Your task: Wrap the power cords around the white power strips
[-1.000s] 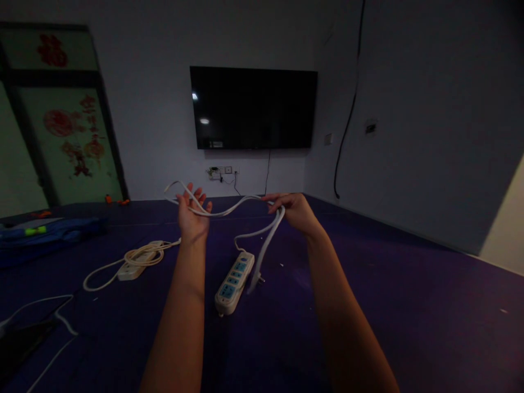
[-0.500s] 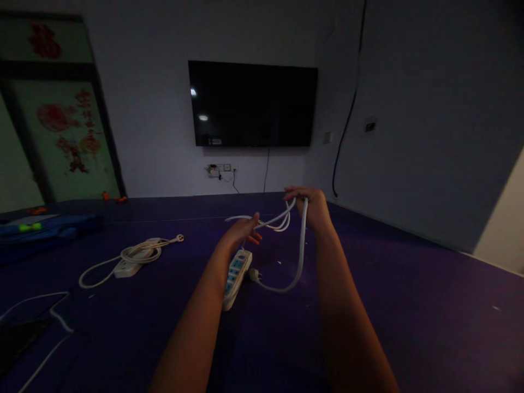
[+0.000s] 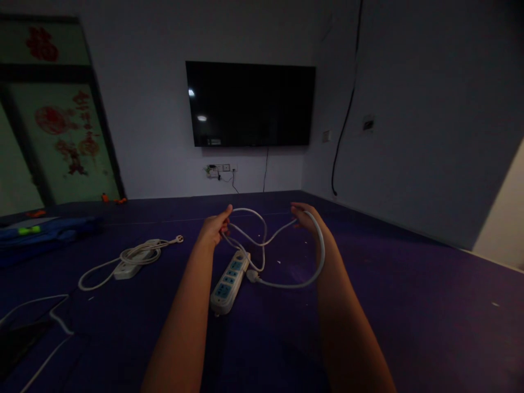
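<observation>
A white power cord (image 3: 279, 286) runs in loose loops between my two hands. My left hand (image 3: 214, 228) is closed on part of it, just above the far end of a power strip (image 3: 227, 283). This strip is white with blue socket faces and lies on the purple floor. On the right, my right hand (image 3: 306, 216) is closed around another stretch of the cord, which bows down from it in a wide curve. The cord's plug (image 3: 252, 276) rests beside the strip's right side.
Left of me lies a second white power strip (image 3: 130, 268) with its cord coiled on it. A white cable (image 3: 61, 321) crosses a dark flat object (image 3: 20, 344) at lower left. Blue cloth (image 3: 61, 232) lies farther back. A television (image 3: 251, 103) hangs on the far wall.
My left hand has moved left, away from my right hand, and now holds looped cord. My right hand has come slightly lower. The strip's near end has shifted left.
</observation>
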Demonstrator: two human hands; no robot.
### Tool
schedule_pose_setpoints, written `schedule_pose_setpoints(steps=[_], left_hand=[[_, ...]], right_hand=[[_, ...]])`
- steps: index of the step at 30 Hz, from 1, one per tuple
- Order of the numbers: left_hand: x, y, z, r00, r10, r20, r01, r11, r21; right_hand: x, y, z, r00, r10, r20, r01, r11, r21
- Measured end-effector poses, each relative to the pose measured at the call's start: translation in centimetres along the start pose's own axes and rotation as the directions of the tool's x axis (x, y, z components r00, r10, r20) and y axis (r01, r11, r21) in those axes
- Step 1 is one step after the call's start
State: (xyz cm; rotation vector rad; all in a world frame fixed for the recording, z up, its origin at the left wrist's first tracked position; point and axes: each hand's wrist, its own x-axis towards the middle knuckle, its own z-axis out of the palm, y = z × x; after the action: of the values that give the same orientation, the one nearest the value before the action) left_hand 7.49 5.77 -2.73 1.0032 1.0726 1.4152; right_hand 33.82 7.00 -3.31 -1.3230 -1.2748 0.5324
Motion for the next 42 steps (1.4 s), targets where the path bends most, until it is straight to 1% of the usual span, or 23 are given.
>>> schedule_pose_setpoints(steps=[3,5,7,8,10,12,14,16,17,19,22,24,26,28,30,32,34,36,38,40,42], left_hand=[[0.2,0.4,-1.1,0.994,0.028,-0.107,-0.034,0.998,-0.051],[0.3,0.8,-1.8,0.985,0.036,-0.171,-0.051,0.995,-0.081],[0.3,1.2,-2.4,0.972,0.044,-0.232,-0.071,0.992,-0.108],[0.3,1.4,-2.7,0.964,0.049,-0.263,-0.083,0.989,-0.121],[0.3,1.8,-3.1,0.946,0.060,-0.319,-0.109,0.984,-0.141],[0.1,2.1,-3.3,0.931,0.072,-0.358,-0.134,0.979,-0.152],[0.0,2.2,-3.5,0.915,0.085,-0.394,-0.159,0.975,-0.158],[0.0,2.2,-3.6,0.898,0.093,-0.430,-0.182,0.968,-0.170],[0.0,2.2,-3.6,0.890,0.094,-0.446,-0.191,0.965,-0.180],[0.1,2.2,-3.8,0.879,0.085,-0.469,-0.200,0.959,-0.202],[0.3,2.2,-4.2,0.874,0.071,-0.481,-0.198,0.955,-0.219],[0.4,2.2,-4.4,0.883,0.071,-0.465,-0.190,0.958,-0.214],[0.3,2.3,-4.4,0.903,0.074,-0.422,-0.172,0.965,-0.198],[0.2,2.3,-4.1,0.930,0.077,-0.360,-0.146,0.975,-0.169],[-0.1,2.3,-3.8,0.955,0.081,-0.287,-0.121,0.984,-0.127],[-0.4,2.3,-3.5,0.973,0.091,-0.213,-0.109,0.991,-0.077],[-0.7,2.2,-3.2,0.982,0.106,-0.156,-0.111,0.994,-0.024],[-0.8,2.2,-3.0,0.986,0.120,-0.120,-0.117,0.993,0.027],[-0.8,2.2,-2.9,0.987,0.127,-0.101,-0.121,0.990,0.069],[-0.8,2.2,-2.9,0.987,0.132,-0.094,-0.122,0.987,0.101],[-0.7,2.3,-2.8,0.986,0.137,-0.098,-0.125,0.985,0.121]], right_hand=[[-0.5,0.6,-1.4,0.993,0.092,0.068,-0.085,0.991,-0.100],[-1.0,0.6,-2.1,0.983,0.141,0.115,-0.126,0.984,-0.130],[-1.5,0.2,-2.7,0.973,0.167,0.162,-0.153,0.984,-0.094],[-1.6,-0.1,-2.9,0.967,0.161,0.199,-0.159,0.987,-0.029],[-1.9,-0.8,-3.3,0.958,0.099,0.271,-0.152,0.972,0.182],[-2.0,-1.6,-3.6,0.960,-0.020,0.279,-0.099,0.908,0.406],[-2.1,-2.4,-3.8,0.965,-0.153,0.212,0.012,0.836,0.548],[-2.1,-3.2,-3.9,0.954,-0.272,0.122,0.145,0.780,0.609],[-2.1,-3.6,-4.0,0.945,-0.319,0.072,0.214,0.769,0.602],[-1.6,-4.6,-4.2,0.917,-0.396,-0.043,0.359,0.776,0.518],[0.3,-6.3,-4.1,0.841,-0.506,-0.191,0.540,0.773,0.332],[2.4,-7.6,-3.5,0.786,-0.573,-0.230,0.616,0.757,0.218],[5.0,-9.1,-2.4,0.758,-0.621,-0.201,0.647,0.755,0.106],[7.5,-10.5,-0.9,0.756,-0.644,-0.118,0.651,0.758,0.036],[9.9,-12.0,0.4,0.760,-0.647,-0.067,0.649,0.761,0.011],[11.8,-13.4,1.3,0.730,-0.682,-0.050,0.683,0.730,0.009],[13.0,-14.5,2.0,0.694,-0.720,-0.020,0.720,0.694,-0.004],[13.4,-14.8,2.5,0.668,-0.743,0.027,0.744,0.668,-0.029],[13.0,-14.2,3.0,0.658,-0.750,0.067,0.753,0.656,-0.061],[12.1,-13.0,3.6,0.665,-0.742,0.086,0.747,0.658,-0.097],[10.8,-11.4,4.2,0.689,-0.717,0.103,0.724,0.676,-0.134]])
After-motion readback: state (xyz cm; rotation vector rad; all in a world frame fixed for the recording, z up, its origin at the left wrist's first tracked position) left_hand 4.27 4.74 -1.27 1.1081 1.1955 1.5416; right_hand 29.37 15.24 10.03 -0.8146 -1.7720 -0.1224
